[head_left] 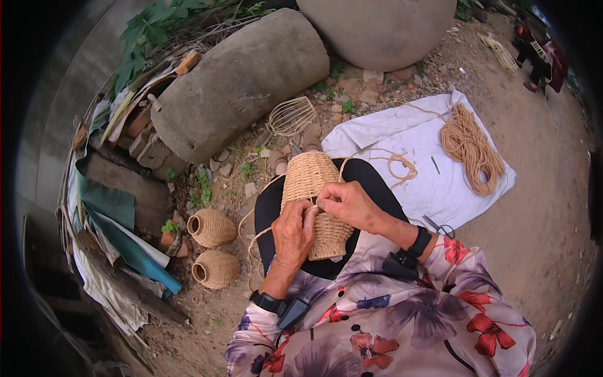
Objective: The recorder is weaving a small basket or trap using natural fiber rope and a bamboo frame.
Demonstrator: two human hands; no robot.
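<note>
A tan woven rope basket (312, 173) lies across my lap, its narrower rimmed end toward me. My left hand (292, 232) is closed against its left side. From the right, my right hand (352, 206) reaches over it, thumb and fingers pinched together. The fingertips of both hands nearly meet over a small dark gap in the weave. Whatever is pinched there is too small and covered to make out. A loose cord (250, 245) loops down beside the basket's left side. Another cord (402, 168) trails from its upper right onto a white sheet (414, 198).
A thick rope hank (471, 151) and scissors (440, 227) lie on the sheet. Two small woven pots (217, 270) stand at left. Beyond my lap are a wire-like frame (292, 117) and a stone cylinder (245, 81). Another person (540, 56) sits far right.
</note>
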